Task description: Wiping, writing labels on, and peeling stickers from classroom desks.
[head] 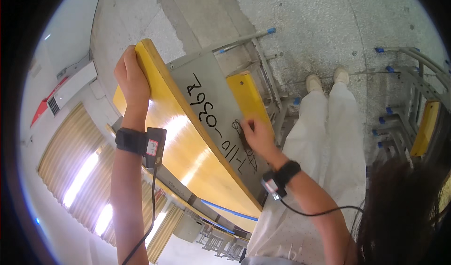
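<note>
A school desk with a yellow wooden top [197, 152] stands in front of me, tilted in this view. My left hand [132, 76] grips the far corner of that top, with fingers over its edge. Its grey metal side panel [206, 104] bears large black handwriting and dark scribbles. At the near part of the panel is my right hand [259, 136], its fingers curled against the scribbled area beside a dark smudge or object. Whether it holds something small is hidden. Black wrist straps with small cabled devices sit on both wrists.
A yellow board [246, 92] and grey metal legs with blue end caps adjoin the panel. Another grey metal frame with a yellow board [424, 129] stands at the right. My shoes [341, 76] are on the speckled floor. More desks and stacked furniture are behind the desktop.
</note>
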Available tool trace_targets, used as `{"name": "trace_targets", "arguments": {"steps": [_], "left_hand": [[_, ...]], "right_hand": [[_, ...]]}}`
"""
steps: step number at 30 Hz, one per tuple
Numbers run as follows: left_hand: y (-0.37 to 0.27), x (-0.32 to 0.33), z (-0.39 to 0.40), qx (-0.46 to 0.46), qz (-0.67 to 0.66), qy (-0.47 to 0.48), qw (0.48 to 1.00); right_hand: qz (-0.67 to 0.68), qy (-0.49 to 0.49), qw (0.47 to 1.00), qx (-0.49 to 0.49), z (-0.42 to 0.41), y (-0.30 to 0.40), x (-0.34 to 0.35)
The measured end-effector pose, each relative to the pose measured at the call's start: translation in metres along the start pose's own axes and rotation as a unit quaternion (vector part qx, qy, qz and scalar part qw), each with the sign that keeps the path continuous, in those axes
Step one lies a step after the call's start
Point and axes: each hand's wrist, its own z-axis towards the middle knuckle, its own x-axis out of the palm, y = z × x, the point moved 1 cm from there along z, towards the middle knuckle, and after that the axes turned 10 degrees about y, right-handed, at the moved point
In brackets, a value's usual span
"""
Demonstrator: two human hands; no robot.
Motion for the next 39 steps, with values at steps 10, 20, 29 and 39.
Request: {"name": "trace_targets", "arguments": {"steps": [10,20,29,39], "left_hand": [[-0.010,0.002,-0.001,0.011,0.015,-0.020,1.000],[-0.008,-0.002,0.001,0.036,0.029,-0.016,0.999],[0.007,-0.002,0.005,0.031,0.099,-0.052,0.993],[-0.003,0.003,-0.017,0.078,0.153,-0.059,0.983]], "right_hand": [[-0.022,-0.004,0.999,-0.036,-0.004,-0.022,-0.004],[0.017,0.004,0.996,-0.090,0.002,-0.009,-0.003],[0.033,-0.050,0.995,-0.084,0.018,0.003,0.003],[0.120,0.059,0.954,-0.267,0.041,0.063,-0.001]]}}
